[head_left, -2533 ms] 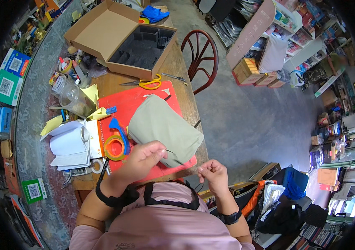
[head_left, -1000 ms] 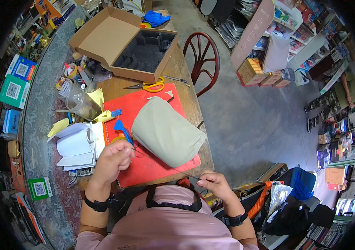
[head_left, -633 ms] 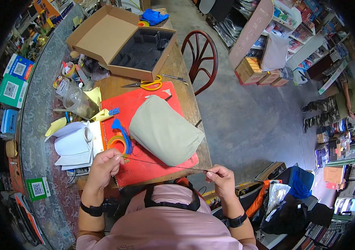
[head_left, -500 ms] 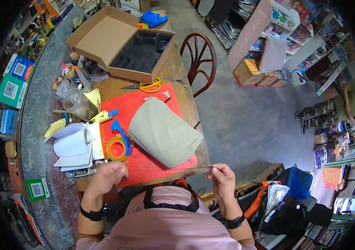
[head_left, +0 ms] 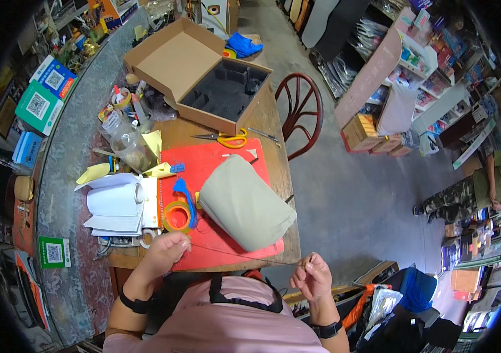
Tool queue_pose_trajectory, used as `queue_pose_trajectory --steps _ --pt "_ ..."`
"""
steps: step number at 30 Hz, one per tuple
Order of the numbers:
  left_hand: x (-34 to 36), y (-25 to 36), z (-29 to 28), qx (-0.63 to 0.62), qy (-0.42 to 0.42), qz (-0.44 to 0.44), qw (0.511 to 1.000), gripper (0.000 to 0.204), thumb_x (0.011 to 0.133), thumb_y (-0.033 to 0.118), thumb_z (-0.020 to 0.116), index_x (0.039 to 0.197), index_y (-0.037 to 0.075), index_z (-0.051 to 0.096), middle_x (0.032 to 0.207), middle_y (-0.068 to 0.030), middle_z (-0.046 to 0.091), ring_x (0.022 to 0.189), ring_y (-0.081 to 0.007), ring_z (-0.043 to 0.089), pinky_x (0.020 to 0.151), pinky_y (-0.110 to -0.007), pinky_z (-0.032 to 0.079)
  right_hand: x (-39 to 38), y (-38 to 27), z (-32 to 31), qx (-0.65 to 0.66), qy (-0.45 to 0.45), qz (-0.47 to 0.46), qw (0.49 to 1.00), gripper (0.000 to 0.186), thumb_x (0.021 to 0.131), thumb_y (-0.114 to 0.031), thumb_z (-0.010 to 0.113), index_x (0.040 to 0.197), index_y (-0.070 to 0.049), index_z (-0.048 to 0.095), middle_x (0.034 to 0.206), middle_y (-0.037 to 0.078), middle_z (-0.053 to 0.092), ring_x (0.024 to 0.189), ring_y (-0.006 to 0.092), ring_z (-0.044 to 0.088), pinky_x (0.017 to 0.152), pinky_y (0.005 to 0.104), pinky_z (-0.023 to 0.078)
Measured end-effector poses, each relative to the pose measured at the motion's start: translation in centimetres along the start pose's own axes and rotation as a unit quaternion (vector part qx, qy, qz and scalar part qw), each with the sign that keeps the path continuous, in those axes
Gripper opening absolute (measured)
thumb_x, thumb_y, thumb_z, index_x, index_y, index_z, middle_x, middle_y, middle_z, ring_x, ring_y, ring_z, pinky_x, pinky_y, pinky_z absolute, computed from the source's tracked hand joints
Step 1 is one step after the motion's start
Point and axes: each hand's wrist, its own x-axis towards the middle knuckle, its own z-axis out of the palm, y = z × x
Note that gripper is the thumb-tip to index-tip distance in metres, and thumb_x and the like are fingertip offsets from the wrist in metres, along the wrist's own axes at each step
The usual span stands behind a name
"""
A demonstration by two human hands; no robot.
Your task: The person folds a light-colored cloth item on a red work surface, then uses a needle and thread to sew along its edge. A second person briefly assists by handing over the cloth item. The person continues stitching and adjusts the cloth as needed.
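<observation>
The left hand (head_left: pixel 168 254) and right hand (head_left: pixel 313 277) pinch a thin dark cord (head_left: pixel 250 257), already stretched between them (no knot shows), beside the grey-green cloth bundle (head_left: pixel 244 203) on the red sheet (head_left: pixel 194 162).

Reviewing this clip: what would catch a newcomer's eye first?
Probably the grey-green fabric bundle on a bright red sheet on the wooden table. Below it, the left hand and right hand hold a thin dark cord between them. Farther up sits an open cardboard box.
</observation>
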Motion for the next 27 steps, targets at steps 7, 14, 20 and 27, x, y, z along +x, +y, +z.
queue_pose_trajectory --steps 7,14,20,27 --pt "-0.9 0.4 -2.9 -0.117 0.072 0.046 0.989 0.019 0.092 0.018 0.053 0.084 0.001 0.055 0.062 0.0038 0.044 0.046 -0.0018 0.026 0.041 -0.019 0.019 -1.5 -1.4 -3.1 -0.433 0.042 0.103 0.895 0.009 0.089 -0.008 0.059 0.086 0.0 0.059 0.073 0.003 0.06 0.063 0.0096 0.055 0.057 0.0228 0.045" --pt "-2.4 4.0 0.3 0.127 -0.08 0.072 0.986 0.02 0.094 0.018 0.05 0.094 0.0 0.058 0.075 -0.0011 0.06 0.064 -0.009 0.052 0.058 -0.024 0.042 0.5 -0.1 -1.2 -0.388 -0.02 0.001 0.922 0.027 0.085 -0.008 0.063 0.111 -0.002 0.057 0.109 0.007 0.059 0.1 0.0152 0.057 0.087 0.0297 0.046" --pt "-1.3 5.7 4.8 0.132 -0.262 0.099 0.951 0.025 0.097 0.021 0.044 0.096 0.001 0.059 0.082 -0.0035 0.061 0.077 -0.0108 0.057 0.069 -0.026 0.046 5.1 4.3 8.3 -0.53 -0.391 -0.13 0.741 0.031 0.084 -0.014 0.064 0.112 -0.003 0.056 0.124 0.012 0.052 0.117 0.0235 0.047 0.097 0.0334 0.038" --pt "-3.4 3.6 0.8 0.071 -0.117 0.045 0.99 0.017 0.096 0.014 0.047 0.087 0.002 0.056 0.069 0.0041 0.05 0.059 -0.0035 0.043 0.053 -0.02 0.036 2.3 2.5 2.9 -0.509 -0.228 0.147 0.817 0.012 0.089 -0.011 0.058 0.094 -0.001 0.062 0.08 0.005 0.061 0.075 0.0126 0.056 0.07 0.0256 0.045"
